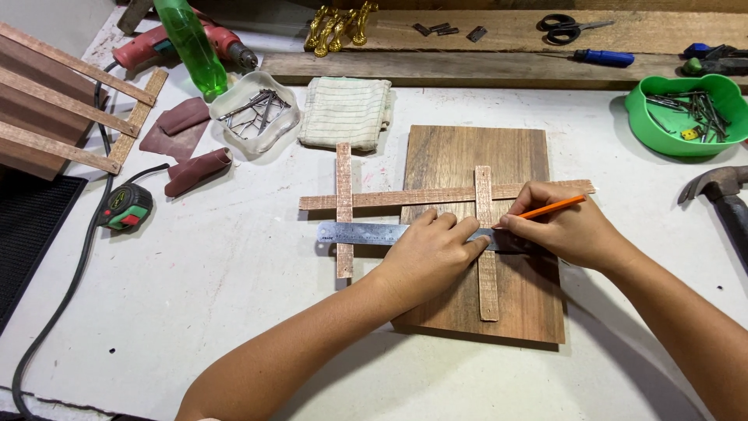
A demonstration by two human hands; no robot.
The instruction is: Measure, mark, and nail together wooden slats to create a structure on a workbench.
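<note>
Crosswise over the right-hand upright wooden strip [486, 242] lies the steel ruler [374, 233], its long axis running left to right, roughly parallel to the horizontal strip [405, 198] just above it. The left hand [430, 253] presses flat on the ruler's right portion, fingers [460, 234] spread and grasping nothing. Just right of the ruler's end, the right hand [557, 226] pinches an orange pencil [549, 207], whose tip meets the ruler's edge at the upright strip. So the right hand is nearer the marking spot. Beneath the ruler sits a brown board [514, 156] on the white tabletop [195, 273]; a second upright strip [344, 203] crosses near the ruler's left end.
</note>
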